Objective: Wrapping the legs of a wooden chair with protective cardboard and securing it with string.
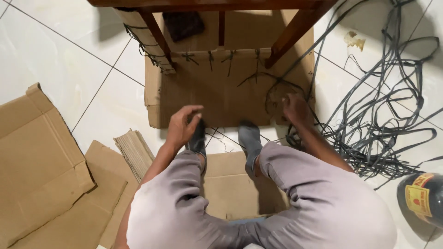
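Head view: the cardboard sheet (221, 97) lies on the floor under the wooden frame (295, 32), tied along its far edge with dark strapping. Right hand (295, 108) rests at the sheet's right edge on a strap loop (277, 94); whether it pinches it I cannot tell. Left hand (181, 125) hovers empty, fingers apart, over the near edge. Pulling straps taut and flat would seem wise.

Left hand (181, 124) hovers with fingers loosely curled and apart; right hand (295, 109) reaches forward, palm down.
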